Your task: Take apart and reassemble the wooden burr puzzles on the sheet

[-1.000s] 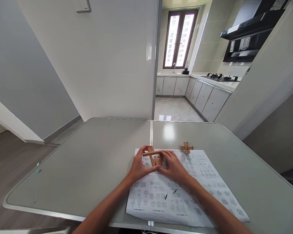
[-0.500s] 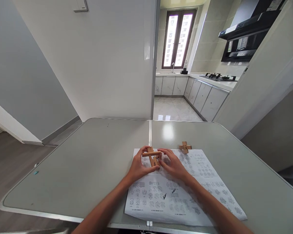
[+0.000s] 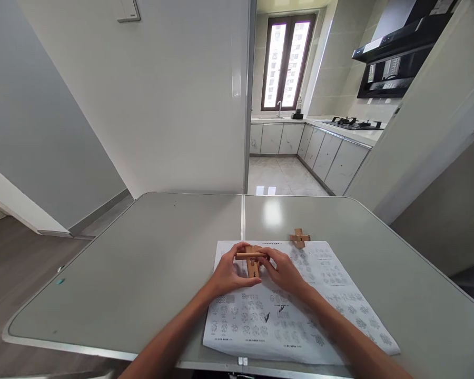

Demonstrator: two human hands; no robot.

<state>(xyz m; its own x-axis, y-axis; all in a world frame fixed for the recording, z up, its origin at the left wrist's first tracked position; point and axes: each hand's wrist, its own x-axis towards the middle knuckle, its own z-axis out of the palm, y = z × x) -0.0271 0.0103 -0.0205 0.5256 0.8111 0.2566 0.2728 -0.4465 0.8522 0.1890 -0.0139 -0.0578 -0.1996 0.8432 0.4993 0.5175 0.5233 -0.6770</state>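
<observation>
My left hand (image 3: 228,275) and my right hand (image 3: 283,272) meet over a printed instruction sheet (image 3: 296,310) on the grey folding table (image 3: 142,263). Between them they grip a set of wooden puzzle bars (image 3: 252,260): one bar lies crosswise on top, others stand under it. The fingers of both hands curl round these bars. A second, assembled wooden cross piece (image 3: 299,238) rests at the sheet's far edge, untouched, a short way beyond my right hand.
The table's seam (image 3: 243,221) runs down its middle. Beyond the table stands a white wall panel (image 3: 174,105). To its right a kitchen opens, with cabinets (image 3: 332,158), a hob (image 3: 351,124) and a window (image 3: 286,63).
Both hands have drawn slightly nearer to me with the wooden bars. The right hand's fingers, spread half a second ago, have closed again on the pieces. The crosswise bar sits lower.
</observation>
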